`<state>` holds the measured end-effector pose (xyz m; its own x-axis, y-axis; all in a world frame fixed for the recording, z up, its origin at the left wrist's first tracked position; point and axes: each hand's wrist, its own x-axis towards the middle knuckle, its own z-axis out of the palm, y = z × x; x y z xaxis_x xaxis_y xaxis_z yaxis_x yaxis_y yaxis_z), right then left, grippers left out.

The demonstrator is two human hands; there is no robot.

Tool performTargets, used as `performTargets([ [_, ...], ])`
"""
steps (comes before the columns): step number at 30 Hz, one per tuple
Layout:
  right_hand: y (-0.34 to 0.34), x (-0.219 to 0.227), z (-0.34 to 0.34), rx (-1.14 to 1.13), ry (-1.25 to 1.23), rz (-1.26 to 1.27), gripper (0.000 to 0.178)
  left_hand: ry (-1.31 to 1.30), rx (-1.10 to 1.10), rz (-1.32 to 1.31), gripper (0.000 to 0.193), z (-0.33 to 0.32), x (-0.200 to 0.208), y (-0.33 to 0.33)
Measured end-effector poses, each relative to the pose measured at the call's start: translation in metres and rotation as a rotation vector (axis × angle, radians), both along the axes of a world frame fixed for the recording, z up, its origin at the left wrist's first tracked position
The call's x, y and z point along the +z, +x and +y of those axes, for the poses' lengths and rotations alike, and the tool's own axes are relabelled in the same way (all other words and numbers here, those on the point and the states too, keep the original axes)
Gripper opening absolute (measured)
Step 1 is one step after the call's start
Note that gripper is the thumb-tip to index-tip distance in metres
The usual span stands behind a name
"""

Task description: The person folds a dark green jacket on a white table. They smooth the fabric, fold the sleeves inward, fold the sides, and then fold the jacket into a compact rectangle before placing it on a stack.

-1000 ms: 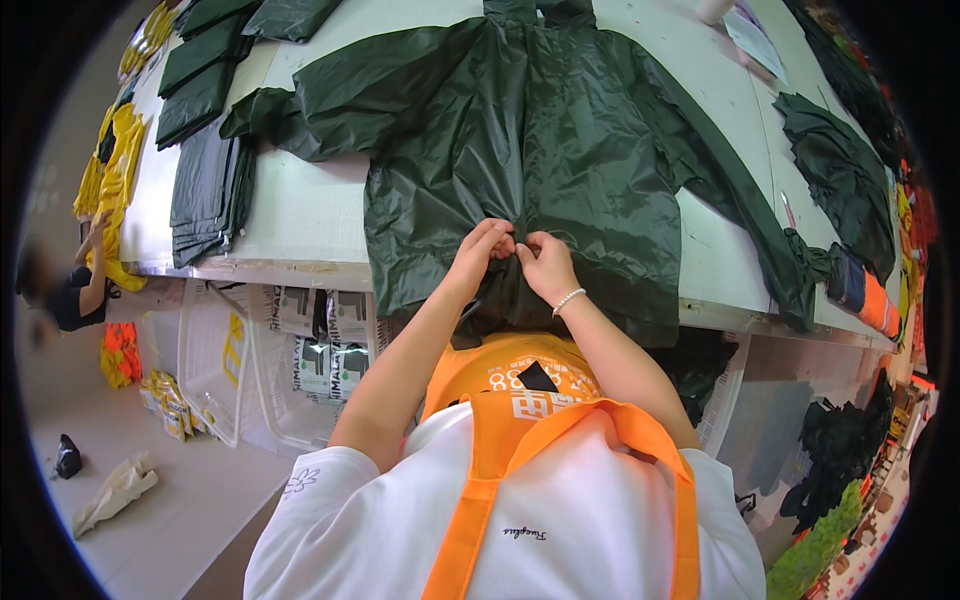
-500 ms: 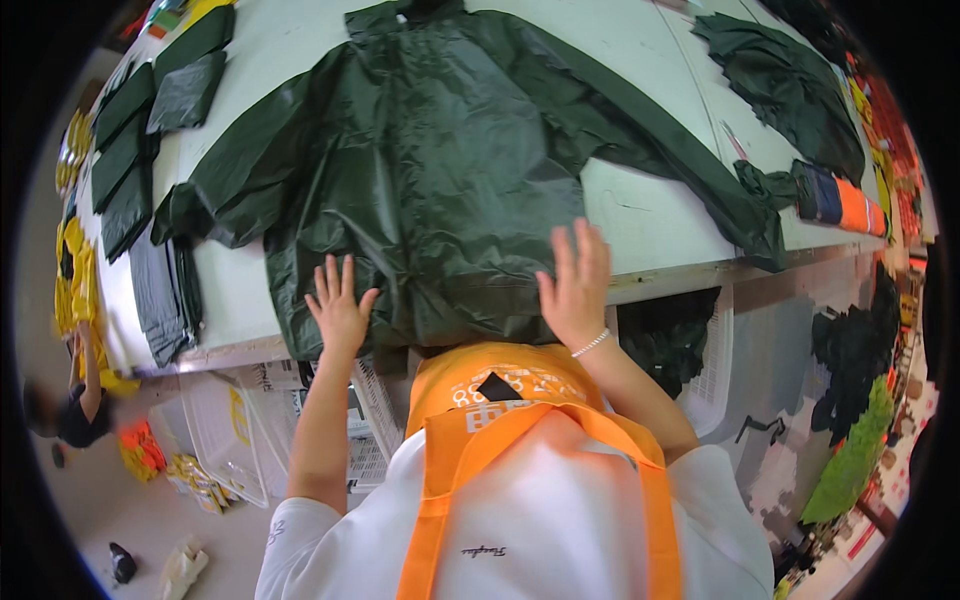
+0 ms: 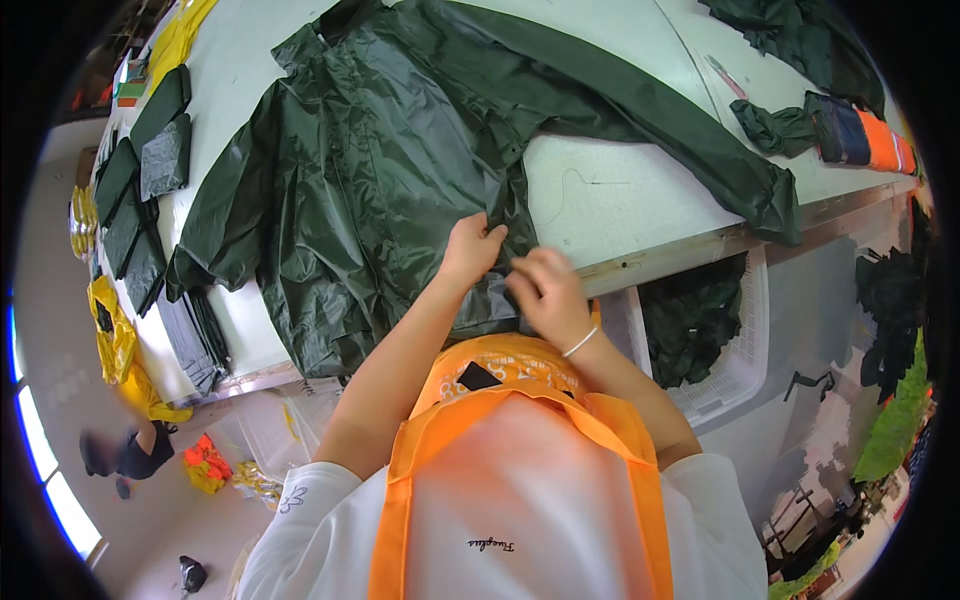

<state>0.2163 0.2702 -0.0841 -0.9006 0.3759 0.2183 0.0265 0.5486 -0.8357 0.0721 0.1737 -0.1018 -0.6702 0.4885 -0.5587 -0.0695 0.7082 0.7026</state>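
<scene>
A dark green rain jacket (image 3: 350, 180) lies spread on the pale table (image 3: 600, 200), its collar at the far side and both sleeves stretched out sideways. My left hand (image 3: 473, 249) is closed on the jacket's right side edge, pinching the fabric. Just to its right my right hand (image 3: 552, 296), with curled fingers and a little blurred, is at the same edge near the hem. Its fingers look closed on the fabric there. The jacket's hem reaches the table's near edge, against my orange apron (image 3: 500, 365).
Folded dark green packs (image 3: 130, 215) line the table's left side. A pen-like tool (image 3: 727, 76), an orange and navy roll (image 3: 865, 135) and more dark cloth (image 3: 790, 40) lie at the right. Below the edge stands a white crate (image 3: 745, 350) of dark fabric. Another person (image 3: 140, 450) is at far left.
My hands have gone from lying flat and apart on the jacket to meeting at its right side edge. That edge is now drawn inward and bunched. The view has shifted.
</scene>
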Motion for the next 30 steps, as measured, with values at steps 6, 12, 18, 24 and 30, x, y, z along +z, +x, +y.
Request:
performTargets([
  [6, -0.027, -0.022, 0.06, 0.094, -0.111, -0.17, 0.016, 0.399, 0.254, -0.519, 0.02, 0.0, 0.01, 0.0],
  [12, -0.03, -0.028, 0.099, 0.09, -0.654, -0.333, 0.007, 0.456, 0.513, -0.622, 0.027, -0.005, 0.004, 0.004],
  [18, -0.054, -0.017, 0.09, 0.16, -1.259, -0.283, 0.011, 0.122, 0.34, -0.313, 0.031, 0.017, 0.026, 0.003],
  [24, -0.057, -0.027, 0.083, 0.091, -1.316, -0.331, 0.012, 0.241, 0.369, -0.285, 0.025, 0.017, 0.018, 0.009],
  [30, -0.056, -0.027, 0.083, 0.068, -1.489, -0.412, 0.014, 0.295, 0.43, -0.334, 0.023, 0.019, 0.02, 0.011],
])
